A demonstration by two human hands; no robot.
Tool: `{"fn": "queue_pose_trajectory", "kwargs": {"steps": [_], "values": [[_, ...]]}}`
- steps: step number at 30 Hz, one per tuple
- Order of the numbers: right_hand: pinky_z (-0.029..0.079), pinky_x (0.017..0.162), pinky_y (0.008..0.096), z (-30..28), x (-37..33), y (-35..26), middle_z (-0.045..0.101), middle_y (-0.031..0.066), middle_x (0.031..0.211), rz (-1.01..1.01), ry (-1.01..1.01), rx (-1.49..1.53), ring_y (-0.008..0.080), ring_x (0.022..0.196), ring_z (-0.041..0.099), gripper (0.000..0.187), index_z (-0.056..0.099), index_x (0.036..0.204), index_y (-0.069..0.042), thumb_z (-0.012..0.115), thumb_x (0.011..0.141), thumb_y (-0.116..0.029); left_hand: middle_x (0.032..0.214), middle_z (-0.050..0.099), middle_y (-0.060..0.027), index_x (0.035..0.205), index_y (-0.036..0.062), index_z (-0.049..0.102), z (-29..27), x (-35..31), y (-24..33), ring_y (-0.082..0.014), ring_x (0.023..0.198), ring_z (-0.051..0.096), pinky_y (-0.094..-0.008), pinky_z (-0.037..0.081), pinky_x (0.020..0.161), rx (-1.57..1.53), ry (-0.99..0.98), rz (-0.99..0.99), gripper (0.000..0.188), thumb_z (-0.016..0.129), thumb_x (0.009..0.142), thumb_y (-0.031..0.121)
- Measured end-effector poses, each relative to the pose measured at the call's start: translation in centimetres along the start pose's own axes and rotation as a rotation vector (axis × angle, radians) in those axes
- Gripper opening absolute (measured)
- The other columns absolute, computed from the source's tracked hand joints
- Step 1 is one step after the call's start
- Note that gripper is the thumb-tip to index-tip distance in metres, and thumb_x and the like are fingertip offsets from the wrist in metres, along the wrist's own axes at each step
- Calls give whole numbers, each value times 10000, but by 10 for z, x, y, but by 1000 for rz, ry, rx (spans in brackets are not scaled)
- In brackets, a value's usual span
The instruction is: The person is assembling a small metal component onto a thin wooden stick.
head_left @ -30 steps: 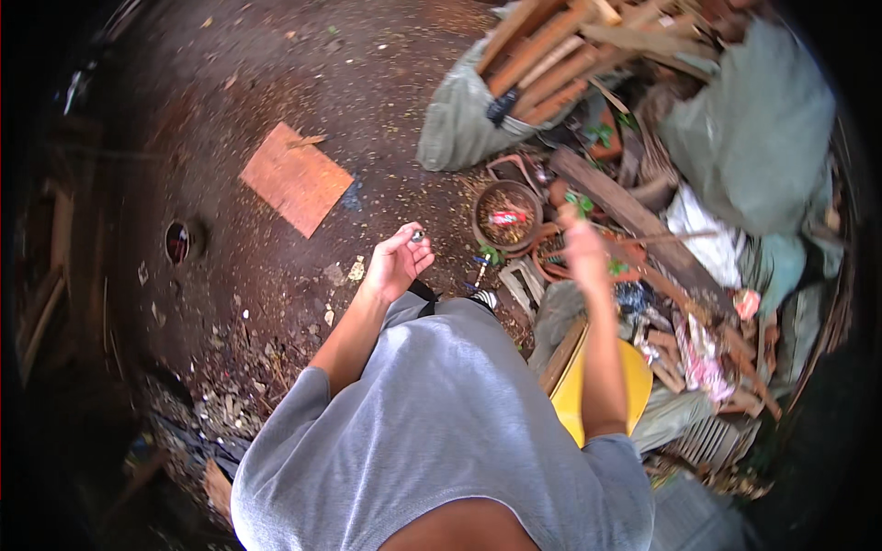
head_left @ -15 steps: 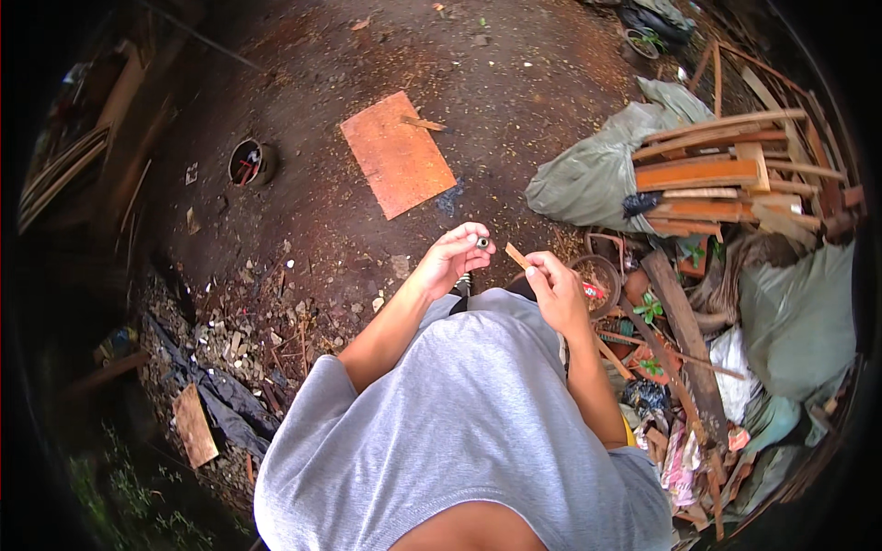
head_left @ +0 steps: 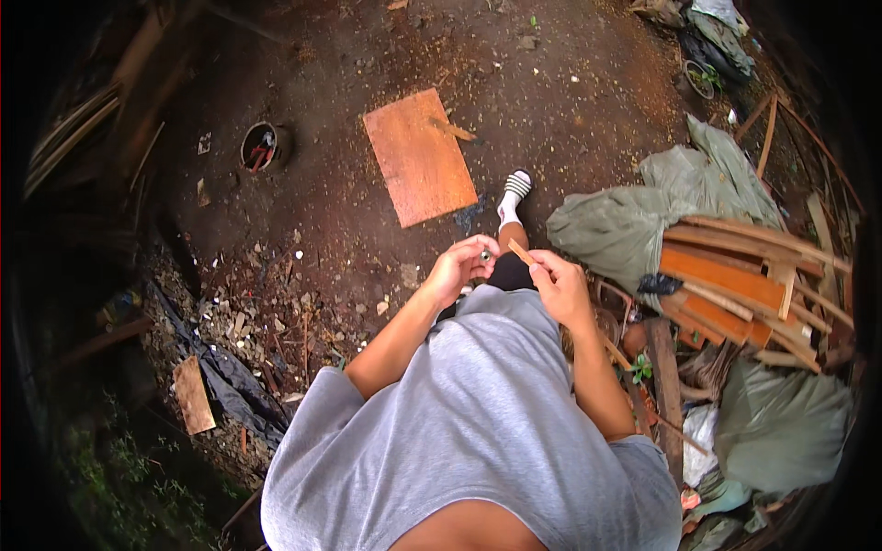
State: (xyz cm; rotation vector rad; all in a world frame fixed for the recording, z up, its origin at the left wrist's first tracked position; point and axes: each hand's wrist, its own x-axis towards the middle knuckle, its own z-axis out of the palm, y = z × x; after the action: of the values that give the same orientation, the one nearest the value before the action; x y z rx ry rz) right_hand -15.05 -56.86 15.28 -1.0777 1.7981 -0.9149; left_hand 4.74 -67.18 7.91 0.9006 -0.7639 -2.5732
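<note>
Over brown earth (head_left: 331,207) near bagged timber (head_left: 726,275): left hand (head_left: 457,273) around a round piece (head_left: 485,256), right hand (head_left: 562,292) around a wood strip (head_left: 521,252).

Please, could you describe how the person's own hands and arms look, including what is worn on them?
The left hand and right hand are without gloves, and no watch or bracelet shows at the wrists. The forearms are uncovered. The left sleeve and right sleeve are short, loose, plain light grey fabric.
</note>
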Motion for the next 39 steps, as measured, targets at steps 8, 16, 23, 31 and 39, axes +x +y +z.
{"fn": "queue_pose_trajectory", "kwargs": {"steps": [8, 16, 23, 31, 39], "values": [[448, 582, 307, -91, 233, 24, 628, 52, 691, -38, -140, 1, 132, 626, 583, 179, 674, 996, -28, 571, 927, -156, 699, 499, 35, 790, 111, 582, 9, 200, 122, -82, 633, 442, -241, 341, 580, 417, 264, -1, 321, 492, 947, 376], [497, 683, 434, -170, 463, -43, 676, 160, 801, -127, -449, -322, 360, 762, 652, 241, 698, 1054, -115, 568, 886, -228, 674, 562, 16, 776, 57, 600, 10, 351, 262, -84, 632, 489, -276, 380, 571, 761, 248, 128, 294, 626, 918, 312], [490, 672, 419, -188, 670, -96, 651, 161, 732, -114, -545, -365, 325, 697, 645, 261, 716, 1061, -130, 564, 855, -180, 640, 500, 13, 766, 50, 588, -20, 477, 418, -76, 655, 449, -285, 381, 587, 986, 298, 272, 295, 630, 917, 300], [513, 712, 427, -200, 942, -199, 702, 125, 798, 31, -515, -549, 328, 772, 675, 247, 737, 942, -133, 621, 839, -326, 725, 646, -127, 800, 63, 661, -90, 643, 661, -276, 702, 626, -402, 468, 655, 1134, 256, 252, 306, 624, 860, 361], [513, 709, 410, -230, 1152, -287, 709, 110, 834, -20, -405, -472, 303, 786, 679, 238, 727, 964, -141, 630, 818, -303, 740, 648, -129, 800, 56, 668, -118, 772, 894, -264, 679, 620, -387, 467, 649, 1268, 156, 282, 301, 637, 862, 349]]}}
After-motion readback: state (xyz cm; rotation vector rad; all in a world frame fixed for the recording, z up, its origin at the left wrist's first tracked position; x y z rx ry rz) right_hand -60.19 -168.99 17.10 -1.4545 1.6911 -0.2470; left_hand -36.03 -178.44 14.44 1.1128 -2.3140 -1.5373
